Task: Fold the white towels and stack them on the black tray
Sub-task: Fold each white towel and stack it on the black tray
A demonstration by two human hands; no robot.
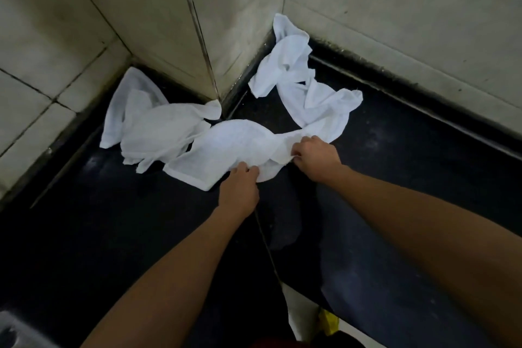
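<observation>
Several white towels lie crumpled on a black surface (113,234) against a tiled wall corner. The nearest towel (226,147) spreads out in the middle. My left hand (240,186) pinches its near edge. My right hand (316,155) grips a bunched fold at its right end. A second crumpled towel (149,121) lies to the left, partly under the nearest one. A third crumpled towel (299,70) lies behind to the right, running up into the wall corner. I cannot tell whether the black surface is the tray.
A tiled pillar corner (214,87) juts out between the left and right towels. Tiled walls (395,22) close the back. A thin seam (268,248) runs across the black surface toward me. A yellow object (329,322) and a pale grey thing (17,330) sit at the bottom edge.
</observation>
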